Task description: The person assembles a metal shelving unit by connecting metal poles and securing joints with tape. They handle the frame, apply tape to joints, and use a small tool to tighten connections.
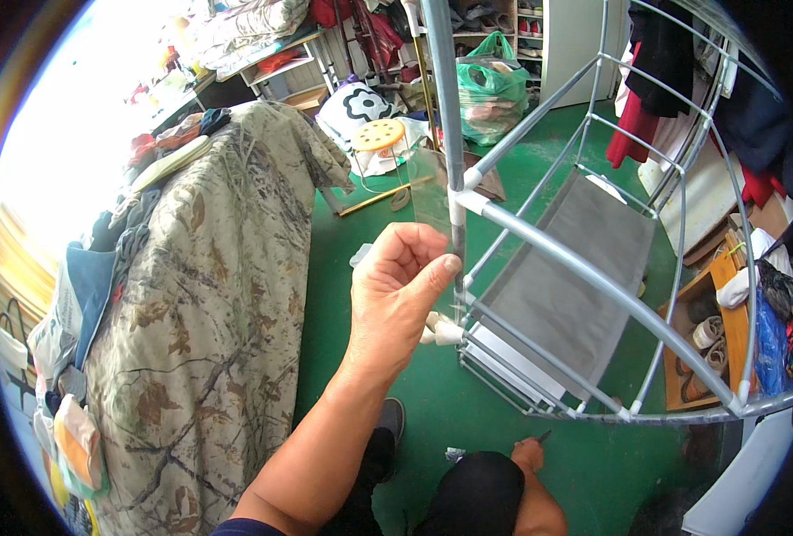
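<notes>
One left hand (401,281) is seen near the centre and one right hand (528,456) toward five o'clock, where one slim dark object (545,437) is held. One tubular frame (562,250) and one grey fabric panel (570,268) are counted toward three, one yellow stool (378,135) toward twelve, one green plastic bag (493,85) toward one.

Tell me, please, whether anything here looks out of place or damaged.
A small scrap lies loose on the green floor near the person's knee, like litter. Clothes are bunched untidily along the camouflage cover. The tubular frame shows no obvious damage.
</notes>
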The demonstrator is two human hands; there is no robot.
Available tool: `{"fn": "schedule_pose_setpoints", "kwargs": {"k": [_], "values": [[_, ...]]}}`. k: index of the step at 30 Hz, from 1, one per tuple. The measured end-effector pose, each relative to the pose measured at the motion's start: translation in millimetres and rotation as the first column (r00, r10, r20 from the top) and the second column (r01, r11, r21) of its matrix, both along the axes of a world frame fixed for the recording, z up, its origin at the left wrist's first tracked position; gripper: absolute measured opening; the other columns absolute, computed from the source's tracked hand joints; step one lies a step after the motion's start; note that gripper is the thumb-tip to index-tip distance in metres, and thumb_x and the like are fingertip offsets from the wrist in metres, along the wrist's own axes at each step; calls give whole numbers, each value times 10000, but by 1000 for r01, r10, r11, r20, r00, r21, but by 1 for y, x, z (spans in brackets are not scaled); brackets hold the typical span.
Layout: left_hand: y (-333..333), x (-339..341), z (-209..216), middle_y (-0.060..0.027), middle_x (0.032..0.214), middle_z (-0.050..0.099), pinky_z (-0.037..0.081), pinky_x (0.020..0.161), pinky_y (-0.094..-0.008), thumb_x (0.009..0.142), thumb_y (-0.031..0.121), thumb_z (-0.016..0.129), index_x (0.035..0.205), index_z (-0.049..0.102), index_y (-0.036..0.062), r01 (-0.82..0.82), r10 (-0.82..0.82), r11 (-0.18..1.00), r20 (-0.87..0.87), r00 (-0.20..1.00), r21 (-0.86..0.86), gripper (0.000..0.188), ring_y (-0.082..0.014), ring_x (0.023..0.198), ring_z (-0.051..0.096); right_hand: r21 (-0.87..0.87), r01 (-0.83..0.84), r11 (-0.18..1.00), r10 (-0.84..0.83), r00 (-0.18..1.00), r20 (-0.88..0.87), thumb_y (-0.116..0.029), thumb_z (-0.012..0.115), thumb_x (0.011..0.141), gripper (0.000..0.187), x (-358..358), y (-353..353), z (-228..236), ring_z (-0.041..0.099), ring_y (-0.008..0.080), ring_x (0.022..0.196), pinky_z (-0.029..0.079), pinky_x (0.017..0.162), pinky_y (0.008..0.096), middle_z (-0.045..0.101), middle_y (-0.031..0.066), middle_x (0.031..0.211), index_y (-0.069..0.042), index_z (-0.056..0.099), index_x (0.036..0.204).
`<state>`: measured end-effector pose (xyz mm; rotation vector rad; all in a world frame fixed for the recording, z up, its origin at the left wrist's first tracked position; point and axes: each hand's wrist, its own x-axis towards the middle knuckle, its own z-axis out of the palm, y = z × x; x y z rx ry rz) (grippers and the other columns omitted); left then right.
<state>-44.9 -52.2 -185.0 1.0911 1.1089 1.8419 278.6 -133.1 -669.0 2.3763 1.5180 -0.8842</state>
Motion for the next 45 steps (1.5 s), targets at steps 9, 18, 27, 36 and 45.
{"fn": "schedule_pose_setpoints", "kwargs": {"k": [9,18,27,36,45], "values": [[0,-7,-4,-7,960,649,516,841,-248,925,3,721,1077,624,36,12,-12,1000,-22,1000,-2,184,-87,880,622,69,65,995,-71,994,83,-353,774,870,396,-21,-5,31,712,358,1044,588,845,508,725,169,1142,-52,692,1114],[4,-8,-3,-9,964,647,528,825,-245,930,-12,712,1094,614,23,54,-53,999,-28,998,9,195,-86,875,629,-85,102,991,-102,995,9,-338,786,855,443,-14,7,1,702,369,1046,577,876,495,702,184,1157,-40,658,1156],[-1,-11,1,-18,956,644,526,817,-259,927,10,716,1086,620,25,45,-46,999,-21,999,-12,186,-101,858,629,224,362,905,-355,932,-71,-257,791,866,447,9,-2,-7,654,417,1088,528,929,506,659,231,1178,28,609,1158],[-2,-10,2,-17,966,644,529,804,-257,933,23,717,1096,624,28,45,-45,999,15,999,1,187,-98,852,621,117,445,888,-434,894,-109,-174,711,856,285,12,10,-30,701,404,1035,539,926,496,716,249,1076,11,679,1071],[2,-3,3,1,936,647,503,735,-217,969,31,684,1091,618,12,42,-41,999,32,999,-12,140,-62,803,604,341,81,936,-33,989,-143,-105,717,814,181,26,-18,1,700,323,822,551,734,438,718,138,894,-80,682,990]]}}
